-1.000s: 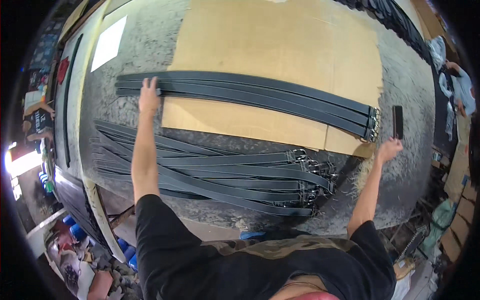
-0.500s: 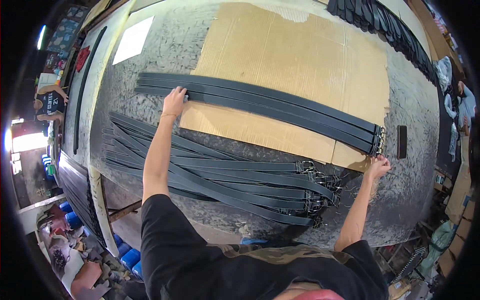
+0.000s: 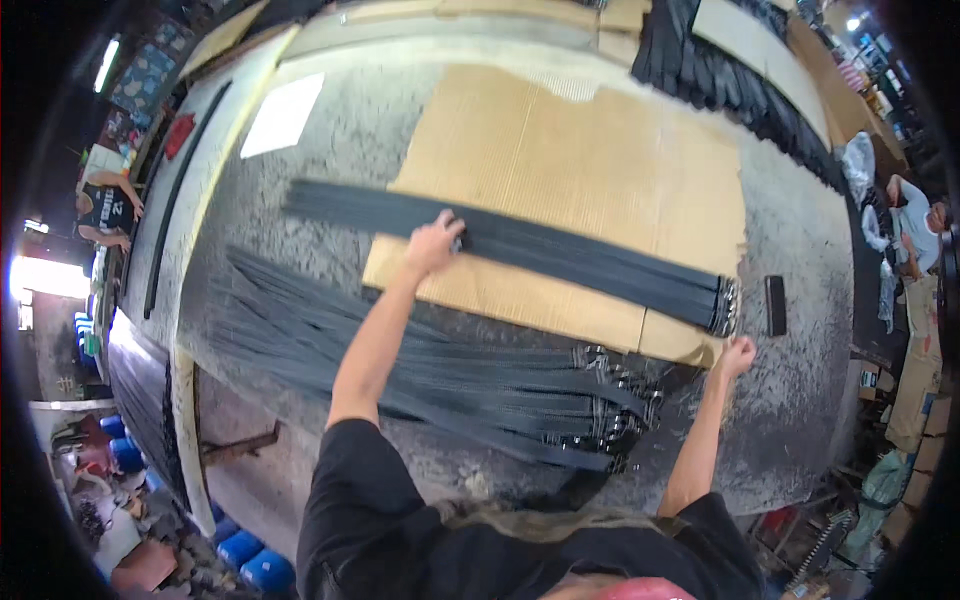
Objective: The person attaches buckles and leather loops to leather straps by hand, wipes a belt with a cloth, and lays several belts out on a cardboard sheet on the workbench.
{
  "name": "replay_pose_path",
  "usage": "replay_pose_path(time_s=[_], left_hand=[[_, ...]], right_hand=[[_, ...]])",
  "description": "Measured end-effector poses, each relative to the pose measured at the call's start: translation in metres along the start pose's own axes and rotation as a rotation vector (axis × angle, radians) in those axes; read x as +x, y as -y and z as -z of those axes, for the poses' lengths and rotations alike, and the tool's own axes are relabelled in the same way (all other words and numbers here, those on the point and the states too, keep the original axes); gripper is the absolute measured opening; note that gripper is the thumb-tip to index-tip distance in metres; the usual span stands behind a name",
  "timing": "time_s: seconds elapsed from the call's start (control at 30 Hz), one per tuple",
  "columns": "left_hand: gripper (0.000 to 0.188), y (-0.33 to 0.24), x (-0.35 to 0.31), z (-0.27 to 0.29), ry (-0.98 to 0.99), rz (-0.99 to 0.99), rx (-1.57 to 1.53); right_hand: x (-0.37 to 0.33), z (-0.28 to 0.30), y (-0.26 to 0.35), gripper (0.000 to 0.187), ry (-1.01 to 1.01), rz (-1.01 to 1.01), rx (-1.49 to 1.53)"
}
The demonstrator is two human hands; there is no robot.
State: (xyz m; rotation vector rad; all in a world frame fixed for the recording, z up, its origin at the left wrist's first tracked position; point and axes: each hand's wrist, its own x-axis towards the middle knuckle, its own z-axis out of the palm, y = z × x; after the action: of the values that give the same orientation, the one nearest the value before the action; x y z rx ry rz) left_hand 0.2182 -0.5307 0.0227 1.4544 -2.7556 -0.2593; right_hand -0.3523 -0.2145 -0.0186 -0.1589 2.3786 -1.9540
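Observation:
A row of black leather belts (image 3: 560, 246) lies side by side across a sheet of brown cardboard (image 3: 580, 150), with their metal buckles (image 3: 728, 305) at the right end. My left hand (image 3: 436, 245) is at the near edge of this row, fingers curled round something small and dark, too blurred to name. My right hand (image 3: 738, 357) is closed just below the buckles; whatever its fingers pinch is hidden. Nearer to me, a loose pile of more black belts (image 3: 440, 360) lies on the worn grey table (image 3: 800, 420), its buckles bunched at the right.
A dark phone-like slab (image 3: 776, 305) lies right of the buckles. Black strips (image 3: 720, 90) hang together at the far right edge, and a white sheet (image 3: 284, 116) lies far left. One person (image 3: 108, 207) is at the left, another (image 3: 915, 228) at the right.
My left hand has slid rightward along the row of belts, from near its left end toward the middle. My right hand has dropped slightly away from the buckles. The whole view has shifted.

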Motion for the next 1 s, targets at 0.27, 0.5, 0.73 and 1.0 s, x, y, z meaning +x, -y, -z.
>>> replay_pose_path(time_s=[0.27,0.5,0.73,1.0], left_hand=[[0.126,-0.11,0.048,0.014,0.41,-0.271,0.116],[0.131,-0.139,0.074,0.0,0.398,-0.314,0.145],[0.12,-0.126,0.077,-0.045,0.181,-0.321,0.115],[0.059,-0.218,-0.068,0.111,-0.368,0.212,-0.288]], right_hand=[[-0.051,0.067,-0.003,0.016,0.186,-0.074,0.175],[-0.061,0.176,-0.001,0.011,0.152,-0.138,0.174],[-0.056,0.269,-0.014,0.012,0.242,0.001,0.145],[-0.069,0.386,-0.074,0.024,0.088,0.259,-0.085]])
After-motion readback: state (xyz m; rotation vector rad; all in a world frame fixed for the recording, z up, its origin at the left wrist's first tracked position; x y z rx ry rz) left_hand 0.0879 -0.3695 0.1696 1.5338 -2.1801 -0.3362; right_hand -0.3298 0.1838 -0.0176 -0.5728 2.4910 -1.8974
